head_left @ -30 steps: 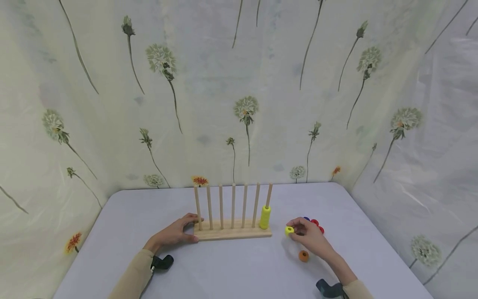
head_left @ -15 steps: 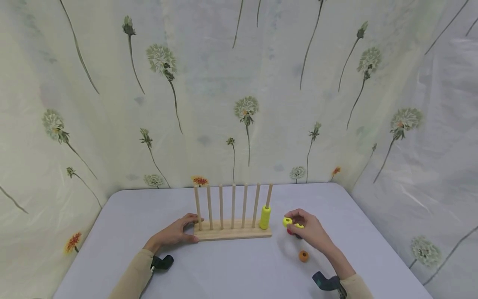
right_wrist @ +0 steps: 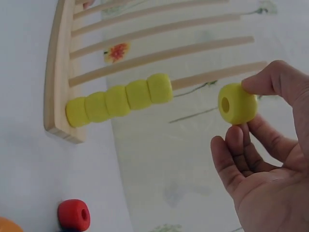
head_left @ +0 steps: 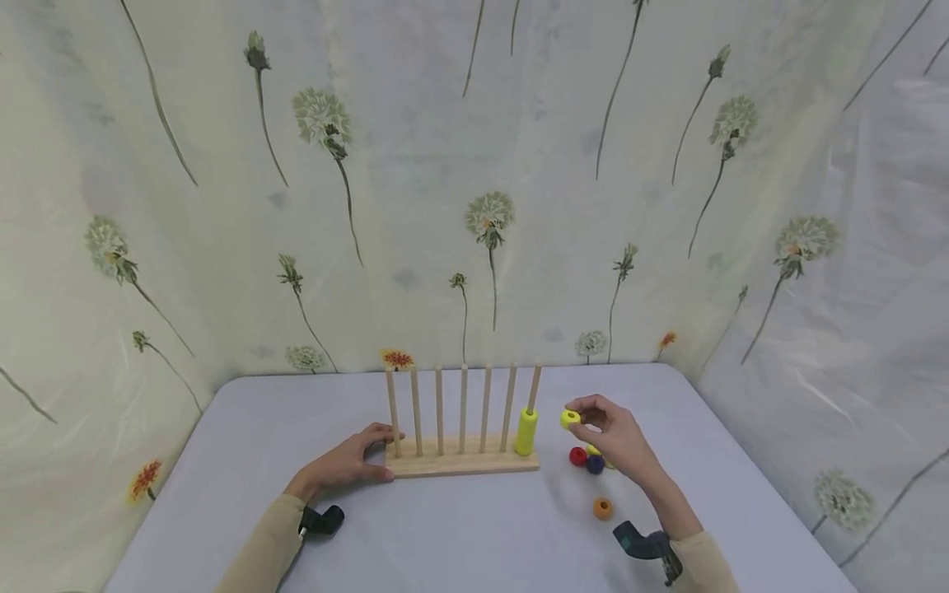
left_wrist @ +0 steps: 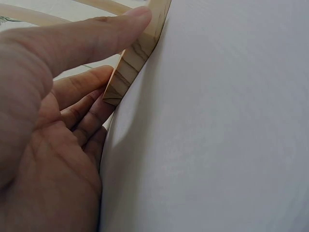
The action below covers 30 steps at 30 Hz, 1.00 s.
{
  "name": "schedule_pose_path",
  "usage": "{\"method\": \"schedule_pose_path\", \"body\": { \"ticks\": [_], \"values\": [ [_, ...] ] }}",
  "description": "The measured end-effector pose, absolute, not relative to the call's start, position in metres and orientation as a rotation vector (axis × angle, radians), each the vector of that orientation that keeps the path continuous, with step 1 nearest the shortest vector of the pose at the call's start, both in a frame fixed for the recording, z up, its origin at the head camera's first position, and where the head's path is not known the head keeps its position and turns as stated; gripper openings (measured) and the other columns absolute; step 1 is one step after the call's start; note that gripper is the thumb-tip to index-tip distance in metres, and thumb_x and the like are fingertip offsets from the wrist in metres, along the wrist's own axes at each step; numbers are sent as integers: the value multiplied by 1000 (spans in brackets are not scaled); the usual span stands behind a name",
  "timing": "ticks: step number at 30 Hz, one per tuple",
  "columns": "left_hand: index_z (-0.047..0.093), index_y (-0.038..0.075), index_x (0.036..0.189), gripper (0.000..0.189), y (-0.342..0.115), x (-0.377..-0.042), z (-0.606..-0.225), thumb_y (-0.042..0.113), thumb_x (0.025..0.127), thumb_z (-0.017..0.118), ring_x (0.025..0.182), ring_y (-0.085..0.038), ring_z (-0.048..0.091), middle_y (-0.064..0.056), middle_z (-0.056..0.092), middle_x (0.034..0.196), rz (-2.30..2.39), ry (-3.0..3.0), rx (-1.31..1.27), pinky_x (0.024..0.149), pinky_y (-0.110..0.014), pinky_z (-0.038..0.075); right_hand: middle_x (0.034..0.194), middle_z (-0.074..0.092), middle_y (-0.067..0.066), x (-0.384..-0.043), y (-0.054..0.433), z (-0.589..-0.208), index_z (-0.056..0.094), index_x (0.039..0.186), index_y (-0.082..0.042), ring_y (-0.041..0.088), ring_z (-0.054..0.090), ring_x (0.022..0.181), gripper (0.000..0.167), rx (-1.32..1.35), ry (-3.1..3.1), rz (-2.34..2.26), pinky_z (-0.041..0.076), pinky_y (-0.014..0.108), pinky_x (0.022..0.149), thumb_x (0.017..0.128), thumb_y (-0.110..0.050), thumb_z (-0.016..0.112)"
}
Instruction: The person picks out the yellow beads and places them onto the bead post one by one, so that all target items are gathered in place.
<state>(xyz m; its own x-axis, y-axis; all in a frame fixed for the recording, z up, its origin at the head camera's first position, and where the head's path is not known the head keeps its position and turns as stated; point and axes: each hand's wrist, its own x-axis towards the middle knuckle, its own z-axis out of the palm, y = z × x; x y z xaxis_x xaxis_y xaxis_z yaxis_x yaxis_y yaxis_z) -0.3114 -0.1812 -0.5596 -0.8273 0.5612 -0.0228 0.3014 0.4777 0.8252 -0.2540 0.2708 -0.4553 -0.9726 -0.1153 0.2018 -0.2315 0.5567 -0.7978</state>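
My left hand (head_left: 344, 461) holds the left end of a wooden peg rack (head_left: 463, 467), thumb on the near side and fingers behind; its end grain (left_wrist: 126, 72) shows in the left wrist view. Several upright pegs stand in a row on it. On the rightmost peg sits a stack of several yellow beads (right_wrist: 118, 100), with bare peg above. To the right of that peg, my right hand (head_left: 619, 441) pinches a loose yellow bead (right_wrist: 237, 104) between thumb and fingers, raised over the table. The bead's hole faces the peg side in the right wrist view.
Below my right hand lie a red bead (head_left: 577, 456), a dark blue bead (head_left: 595, 464) and another yellow bead (head_left: 593, 450), partly hidden. Nearer the front is an orange bead (head_left: 603, 508). A flower-print curtain (head_left: 415, 206) hangs behind the white table (head_left: 460, 543).
My right hand has lifted the yellow bead up and away from the other beads, uncovering the red and blue ones. My left hand stays on the rack.
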Motion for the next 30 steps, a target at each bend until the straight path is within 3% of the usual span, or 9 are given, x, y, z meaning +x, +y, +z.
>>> {"method": "schedule_pose_path", "body": {
  "ticks": [21, 30],
  "values": [
    [51, 17, 139, 68, -183, -311, -558, 36, 79, 78, 142, -34, 29, -5, 40, 145, 1272, 2432, 749, 114, -61, 19, 119, 62, 7, -262, 256, -423, 60, 117, -9, 21, 56, 110, 35, 328, -2561, 1445, 46, 9, 87, 89, -28, 70],
    [52, 18, 137, 65, -183, -311, -558, 32, 79, 79, 141, -33, 30, -3, 42, 143, 1283, 2426, 749, 114, -61, 20, 119, 61, 9, -268, 248, -409, 59, 118, -5, 14, 56, 104, 36, 347, -2510, 1415, 46, 7, 85, 89, -24, 70]
  ]
}}
